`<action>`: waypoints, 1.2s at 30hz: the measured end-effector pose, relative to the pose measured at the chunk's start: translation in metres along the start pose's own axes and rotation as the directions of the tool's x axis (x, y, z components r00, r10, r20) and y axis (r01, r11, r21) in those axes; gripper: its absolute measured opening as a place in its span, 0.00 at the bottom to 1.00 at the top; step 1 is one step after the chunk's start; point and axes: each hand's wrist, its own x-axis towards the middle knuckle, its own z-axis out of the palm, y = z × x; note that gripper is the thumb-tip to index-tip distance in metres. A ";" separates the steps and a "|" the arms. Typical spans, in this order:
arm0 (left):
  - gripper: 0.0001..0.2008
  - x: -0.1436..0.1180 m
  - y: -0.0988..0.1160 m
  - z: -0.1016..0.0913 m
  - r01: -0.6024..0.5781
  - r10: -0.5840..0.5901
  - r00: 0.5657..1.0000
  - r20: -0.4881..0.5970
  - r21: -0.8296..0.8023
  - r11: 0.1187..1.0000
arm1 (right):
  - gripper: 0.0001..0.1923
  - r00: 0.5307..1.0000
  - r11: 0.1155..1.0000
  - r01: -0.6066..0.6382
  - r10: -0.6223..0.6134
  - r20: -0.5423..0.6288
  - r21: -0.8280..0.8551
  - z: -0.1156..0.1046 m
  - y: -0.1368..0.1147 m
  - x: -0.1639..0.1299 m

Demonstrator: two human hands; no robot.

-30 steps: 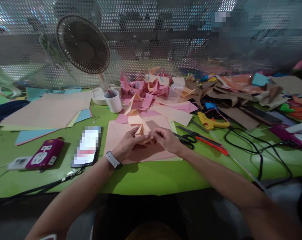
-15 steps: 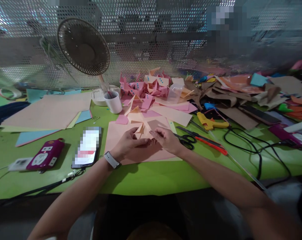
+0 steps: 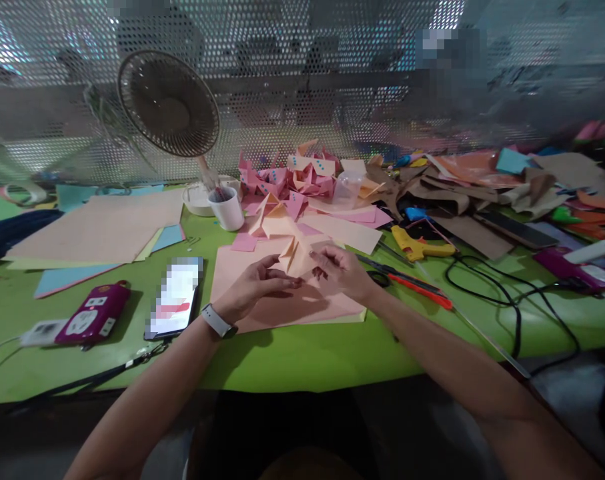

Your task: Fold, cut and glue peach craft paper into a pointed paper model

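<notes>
Between my hands is a piece of folded cream paper (image 3: pixel 298 259) with a raised, creased flap. My left hand (image 3: pixel 255 287), with a watch on its wrist, grips the paper's lower left edge between thumb and curled fingers. On the other side, my right hand (image 3: pixel 343 272) pinches the right edge; its fingertips partly hide the paper there. Beneath both hands lies a stack of peach paper sheets (image 3: pixel 277 313). Another folded cream paper piece (image 3: pixel 272 217) stands just beyond, in front of a heap of folded pink paper pieces (image 3: pixel 312 177).
Right of the sheets lie scissors (image 3: pixel 379 277), a red cutter (image 3: pixel 422 291) and a yellow glue gun (image 3: pixel 419 245) with black cables. A phone (image 3: pixel 175 300) and a purple power strip (image 3: pixel 95 313) are at left. Behind them stand a white cup (image 3: pixel 227 208) and a fan (image 3: pixel 169 107).
The folded paper has been turned between my hands, so its flap stands more upright. My right hand has moved slightly right, covering more of the scissors. The view has tilted slightly.
</notes>
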 end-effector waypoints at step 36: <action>0.18 0.013 0.002 -0.011 -0.294 0.263 0.950 -0.165 -0.198 0.935 | 0.23 0.984 0.994 0.018 0.001 0.177 -0.106 -0.017 -0.003 0.004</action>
